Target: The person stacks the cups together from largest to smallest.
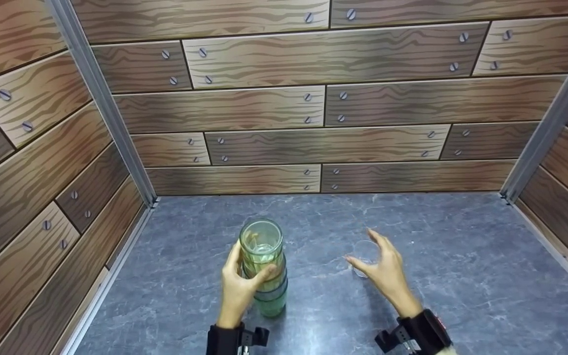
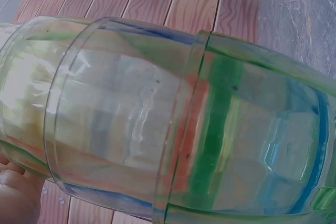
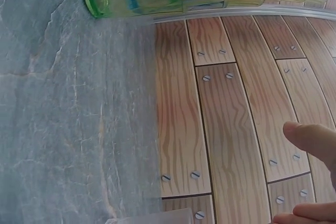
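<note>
A tall stack of nested see-through plastic cups (image 1: 269, 296), mostly green-tinted, stands upright on the grey surface. My left hand (image 1: 239, 288) grips it near the top, thumb on the near side and fingers around the left. Up close, the left wrist view has the stacked cups (image 2: 121, 114) with green, orange and blue bands showing through the walls. Further right, my right hand (image 1: 387, 271) is held with thumb and fingers spread apart. A faint clear round object (image 1: 365, 241), probably a cup, appears between them; whether the hand touches it I cannot tell.
Wood-patterned panels (image 1: 264, 108) wall in the back and sides, with metal corner posts (image 1: 101, 98) at the joints. The grey marble-look surface (image 1: 313, 217) spreads around the stack. Both wrists wear black camera straps (image 1: 424, 330).
</note>
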Available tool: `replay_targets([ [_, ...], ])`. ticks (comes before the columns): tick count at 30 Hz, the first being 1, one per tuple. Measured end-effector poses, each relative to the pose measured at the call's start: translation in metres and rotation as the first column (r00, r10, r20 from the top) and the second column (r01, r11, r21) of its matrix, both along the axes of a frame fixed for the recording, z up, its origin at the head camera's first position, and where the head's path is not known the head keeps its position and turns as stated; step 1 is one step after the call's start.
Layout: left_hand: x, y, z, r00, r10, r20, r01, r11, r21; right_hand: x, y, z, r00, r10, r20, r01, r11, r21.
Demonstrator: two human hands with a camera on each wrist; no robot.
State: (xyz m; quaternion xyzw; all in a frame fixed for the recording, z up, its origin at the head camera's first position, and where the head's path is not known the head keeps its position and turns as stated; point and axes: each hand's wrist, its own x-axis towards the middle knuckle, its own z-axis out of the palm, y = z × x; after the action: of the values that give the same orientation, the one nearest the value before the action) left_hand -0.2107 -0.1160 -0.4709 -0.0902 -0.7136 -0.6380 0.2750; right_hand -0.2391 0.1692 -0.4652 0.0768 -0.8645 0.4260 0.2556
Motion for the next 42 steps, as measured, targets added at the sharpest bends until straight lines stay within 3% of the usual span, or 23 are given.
replay_targets([
  [7, 0.000, 0.000, 0.000, 1.000, -0.002, 0.004, 0.002, 1.000, -0.001, -0.001, 0.001, -0.004, 0.999, -0.019, 0.049, 0.018, 1.000, 0.008],
  [15, 0.001, -0.001, 0.001, 1.000, 0.000, 0.000, 0.000, 1.000, -0.005, -0.004, 0.004, -0.011, 0.998, -0.048, 0.033, 0.047, 0.999, 0.020],
  [30, 0.001, 0.000, 0.000, 1.000, -0.003, 0.000, 0.003, 1.000, 0.002, -0.007, 0.012, -0.021, 0.993, -0.090, 0.081, 0.089, 0.996, 0.016],
  [42, 0.002, 0.000, 0.002, 1.000, -0.006, 0.018, 0.006, 1.000, 0.016, -0.011, 0.014, -0.028, 0.972, -0.119, 0.201, 0.115, 0.993, 0.029],
])
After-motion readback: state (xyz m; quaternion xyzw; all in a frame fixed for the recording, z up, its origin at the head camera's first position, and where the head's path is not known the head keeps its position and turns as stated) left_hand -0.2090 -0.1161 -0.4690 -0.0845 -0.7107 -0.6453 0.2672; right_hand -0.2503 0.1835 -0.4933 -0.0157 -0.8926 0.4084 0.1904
